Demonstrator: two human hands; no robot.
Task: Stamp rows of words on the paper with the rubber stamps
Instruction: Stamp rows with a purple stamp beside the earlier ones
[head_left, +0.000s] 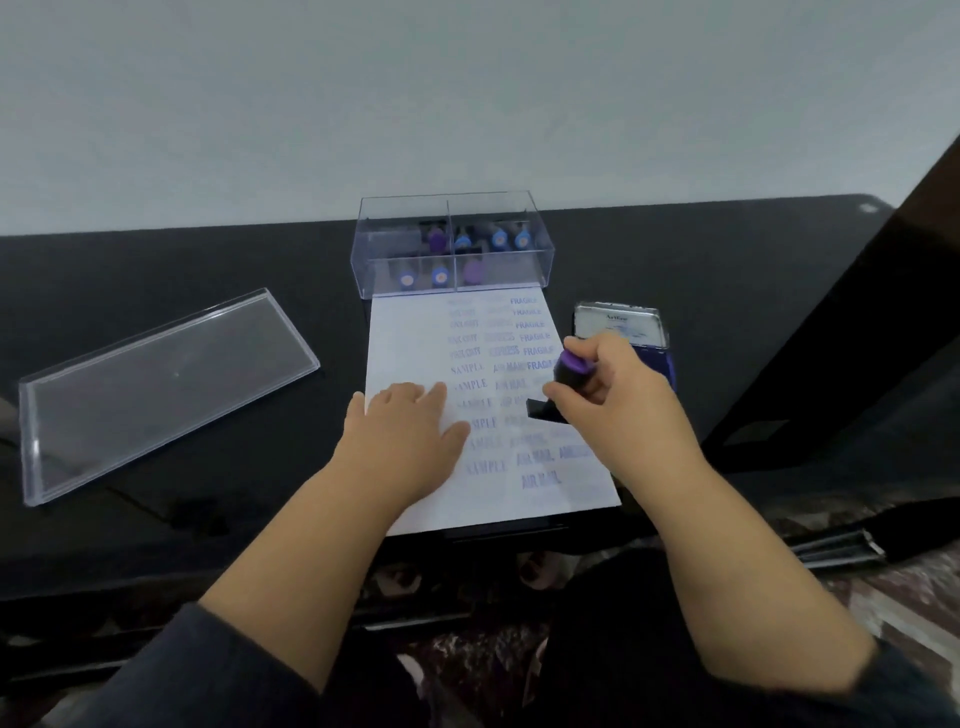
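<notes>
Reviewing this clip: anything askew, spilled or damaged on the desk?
Nothing spilled or broken. The paper lies slightly rotated, its near edge overhanging the desk, held flat by the left hand. The stamped rows drift unevenly, some faint. The clear lid lies aside, angled.

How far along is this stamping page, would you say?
Well along, it seems. The paper already carries columns reading SAMPLE, AIR MAIL and FRAGILE. The right hand grips a purple-topped stamp at the right column while the left hand presses the sheet flat. The left margin is blank, and more stamps wait in the clear box.
</notes>
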